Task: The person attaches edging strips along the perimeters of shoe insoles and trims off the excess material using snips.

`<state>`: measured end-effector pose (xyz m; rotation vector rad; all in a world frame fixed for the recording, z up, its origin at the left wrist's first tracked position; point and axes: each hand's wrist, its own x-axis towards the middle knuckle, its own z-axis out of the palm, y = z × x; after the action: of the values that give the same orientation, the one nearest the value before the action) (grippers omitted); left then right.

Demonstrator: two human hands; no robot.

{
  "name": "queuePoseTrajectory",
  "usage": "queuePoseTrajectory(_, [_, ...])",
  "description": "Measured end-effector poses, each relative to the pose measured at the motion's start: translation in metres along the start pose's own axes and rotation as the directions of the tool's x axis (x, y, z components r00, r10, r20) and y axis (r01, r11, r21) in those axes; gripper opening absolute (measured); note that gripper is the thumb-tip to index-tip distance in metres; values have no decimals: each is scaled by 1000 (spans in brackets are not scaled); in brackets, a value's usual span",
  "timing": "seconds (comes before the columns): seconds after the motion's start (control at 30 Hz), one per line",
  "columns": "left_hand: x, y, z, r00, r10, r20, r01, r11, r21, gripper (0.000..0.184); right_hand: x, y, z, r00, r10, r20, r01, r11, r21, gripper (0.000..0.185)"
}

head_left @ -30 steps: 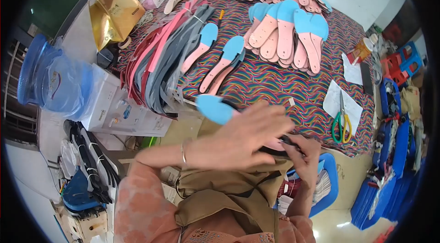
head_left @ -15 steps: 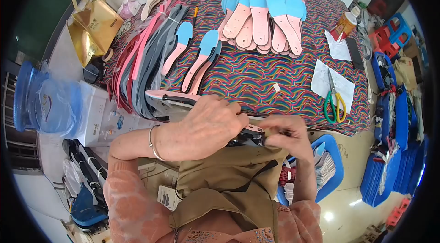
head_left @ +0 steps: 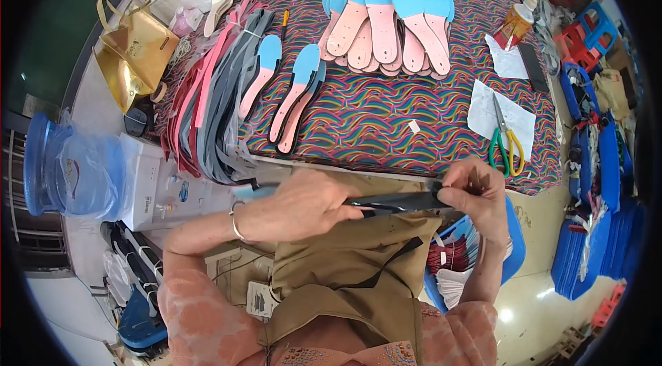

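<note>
My left hand (head_left: 300, 204) is closed around an insole held across my lap, above the brown apron (head_left: 345, 249). The insole's light blue end (head_left: 255, 191) sticks out left of the hand, partly blurred. Between my hands stretches a shiny black strip (head_left: 403, 202). My right hand (head_left: 479, 197) pinches its right end, thumb against fingers; whether the insole's other end is in that pinch too I cannot tell. On the patterned cloth ahead lie pink-and-blue insoles with black edging (head_left: 296, 97) and another edged insole (head_left: 260, 76).
Grey and red strips (head_left: 234, 90) hang in a bundle at the table's left. Insoles (head_left: 386, 21) are piled at the back. Green-and-yellow scissors (head_left: 507, 142) lie on paper at the right, near a bottle (head_left: 517, 21). A blue basket (head_left: 514, 255) stands below.
My right hand has moved right and slightly up, away from the left, and the black strip now shows between them. The held insole has dropped lower and turned, its pink face no longer visible.
</note>
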<state>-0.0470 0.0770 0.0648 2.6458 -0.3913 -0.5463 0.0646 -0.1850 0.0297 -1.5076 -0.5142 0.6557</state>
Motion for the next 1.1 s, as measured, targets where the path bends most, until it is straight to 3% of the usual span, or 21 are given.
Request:
queuePoseTrajectory(0.03, [-1, 0, 6, 999, -35, 29, 42, 951, -306, 23, -4, 5, 3, 997, -15, -70, 22, 994, 105, 15])
queuePoseTrajectory(0.07, [-2, 1, 13, 996, -62, 69, 90, 809, -581, 25, -9, 11, 7, 990, -19, -139, 49, 977, 210, 16])
queuePoseTrajectory(0.1, [-4, 1, 17, 995, -48, 84, 94, 663, -742, 24, -12, 16, 16, 977, -60, -204, 115, 956, 270, 17])
queuePoseTrajectory(0.13, [-5, 6, 22, 995, -48, 84, 95, 669, -737, 24, -17, 20, 24, 976, -65, -206, 121, 954, 273, 17])
queuePoseTrajectory(0.2, [-2, 17, 29, 987, -158, -25, 19, 273, -962, 27, -26, 26, 40, 950, 35, -309, 87, 924, 371, 15])
queuePoseTrajectory(0.23, [-2, 18, 26, 983, -174, 57, 89, 182, -979, 25, -29, 31, 49, 939, 28, -342, 108, 922, 371, 14])
queuePoseTrajectory(0.27, [1, 20, 26, 984, -168, 55, 88, 194, -977, 25, -31, 35, 59, 926, 21, -376, 130, 920, 370, 14])
queuePoseTrajectory(0.3, [5, 24, 28, 977, -211, -13, 9, 101, -995, 26, -33, 39, 68, 927, 49, -371, 132, 885, 446, 14])
queuePoseTrajectory(0.37, [8, 26, 33, 966, -250, -66, -88, -79, -993, 32, -32, 39, 87, 913, 19, -407, 163, 899, 407, 11])
queuePoseTrajectory(0.4, [12, 26, 34, 968, -244, -61, -82, -77, -994, 32, -33, 38, 94, 903, 34, -428, 148, 911, 385, 10])
queuePoseTrajectory(0.47, [20, 29, 40, 909, -351, -226, -258, -48, -965, 34, -27, 41, 105, 907, 23, -421, 158, 907, 389, 10])
queuePoseTrajectory(0.67, [30, 30, 31, 932, -325, -162, -234, -199, -952, 42, -7, 36, 104, 941, -49, -336, 207, 866, 454, 12])
queuePoseTrajectory(0.73, [33, 26, 34, 930, -309, -198, -238, -98, -966, 42, -4, 35, 100, 929, -107, -355, 229, 918, 324, 12])
queuePoseTrajectory(0.9, [30, 27, 38, 882, -366, -298, -315, 13, -949, 35, -7, 31, 70, 904, -82, -420, 225, 925, 305, 11])
queuePoseTrajectory(0.97, [22, 26, 31, 894, -415, -168, -72, 238, -969, 24, -5, 23, 58, 856, -138, -498, 289, 927, 240, 10])
queuePoseTrajectory(1.0, [22, 25, 37, 895, -414, -167, -71, 239, -969, 24, -5, 18, 51, 798, -194, -571, 346, 923, 171, 10])
queuePoseTrajectory(1.07, [23, 24, 52, 900, -311, -306, -179, 378, -909, 27, -8, 0, 38, 783, -195, -590, 338, 930, 142, 10])
queuePoseTrajectory(1.1, [19, 23, 52, 919, -300, -254, -150, 330, -932, 27, -8, -6, 36, 804, -183, -565, 346, 918, 195, 9])
